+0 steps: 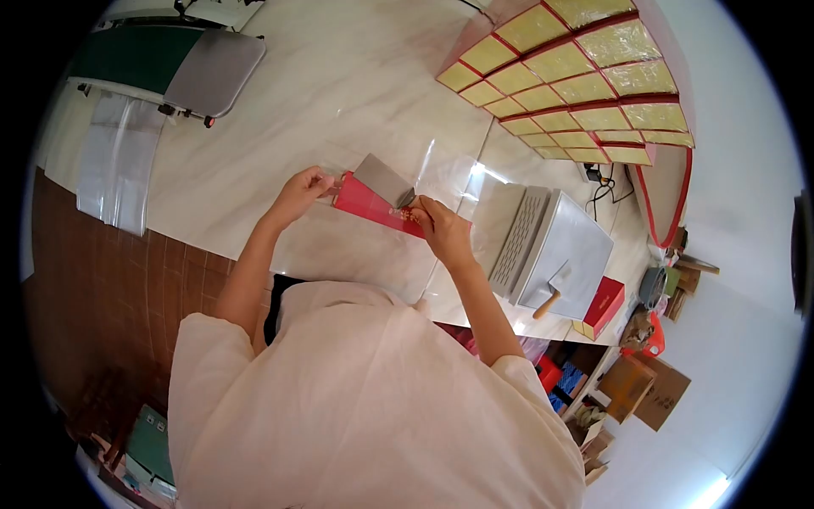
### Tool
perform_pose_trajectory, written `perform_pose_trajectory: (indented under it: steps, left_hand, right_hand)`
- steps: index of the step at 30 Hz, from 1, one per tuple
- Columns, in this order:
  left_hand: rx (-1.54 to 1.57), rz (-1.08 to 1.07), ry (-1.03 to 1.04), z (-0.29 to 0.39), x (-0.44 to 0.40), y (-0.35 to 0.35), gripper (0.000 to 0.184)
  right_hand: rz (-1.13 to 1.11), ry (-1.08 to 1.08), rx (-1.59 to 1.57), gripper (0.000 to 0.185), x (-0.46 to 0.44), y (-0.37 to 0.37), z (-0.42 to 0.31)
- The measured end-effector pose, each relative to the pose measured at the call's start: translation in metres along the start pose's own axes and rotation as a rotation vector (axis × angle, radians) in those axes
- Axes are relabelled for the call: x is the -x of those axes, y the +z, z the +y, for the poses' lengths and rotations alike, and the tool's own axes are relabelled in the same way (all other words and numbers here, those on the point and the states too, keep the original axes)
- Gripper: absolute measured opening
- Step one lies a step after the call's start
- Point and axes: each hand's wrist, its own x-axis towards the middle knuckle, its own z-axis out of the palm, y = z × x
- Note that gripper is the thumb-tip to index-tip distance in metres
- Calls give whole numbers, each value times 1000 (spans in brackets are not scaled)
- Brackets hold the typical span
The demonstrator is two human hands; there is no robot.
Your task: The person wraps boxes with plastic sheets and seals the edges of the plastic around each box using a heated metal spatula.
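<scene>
A red box (366, 202) lies on the marble-patterned table, with clear plastic film (437, 170) around and beyond it. My left hand (302, 193) is at the box's left end, its fingers pinched together on the film there. On the right, my right hand (441, 227) grips the handle of a metal scraper (381, 176), whose flat grey blade lies slanted over the top edge of the box. Gold marks show on the box near my right fingers.
At the right stands a silver machine (572, 250) with a second, wooden-handled scraper (549, 297) on top. Stacked yellow-and-red boxes (585, 81) are at the upper right, a green-belted machine (136, 59) at the upper left, and plastic sheets (119, 161) hang over the left edge.
</scene>
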Motion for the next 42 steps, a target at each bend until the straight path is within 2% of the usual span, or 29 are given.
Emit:
perform_pose_trajectory:
  steps: [5,7,8,10,13,15,17,23,29,33,35,37,39,41,42]
  left_hand:
    - [33,21,-10,1,3,4,24]
    - [60,15,-2,1,3,4,24]
    - [63,11,-1,1,3,3,23]
    - [65,8,-1,1,4,1,23]
    - [-24,-13,-6,-2,6,-1,24]
    - [40,12,-21,-3,4,1,27]
    - [72,-4,-23,-13,1,-1,28]
    - [124,32,-64,-1,10,3,32]
    - [134,29,-96,-5,8,-1,34]
    - [241,69,-119,-14,8,-1,39]
    - [219,65,-129,-15,9,-1,40]
    - [185,46,-133,-17,10,-7,42]
    - [176,19,-33,-23,12,-9,44]
    - [126,75,-30,-13,18,-6,47]
    - [116,30,-30,-6,22,-5,47]
  right_hand:
    - [91,99,-20,14,16,4,-8]
    - [237,132,15,17,28,14,-4]
    - [241,135,14,17,35,19,-4]
    - [319,308,33,21,52,30,-9]
    - [200,399,-78,27,79,41,-30]
    - [108,391,-59,24,88,51,-50]
    - [135,355,-72,25,90,67,-63]
    - [18,339,39,22,62,89,-81]
    - [29,279,120,21,27,106,-102]
    - [52,237,56,22,15,105,-101]
    - [46,171,-75,24,10,101,-97]
    - [96,209,-139,24,11,91,-98]
    - [162,267,-188,25,15,75,-84]
    - [436,245,-151,25,20,51,-55]
    - [518,322,-73,26,24,37,-34]
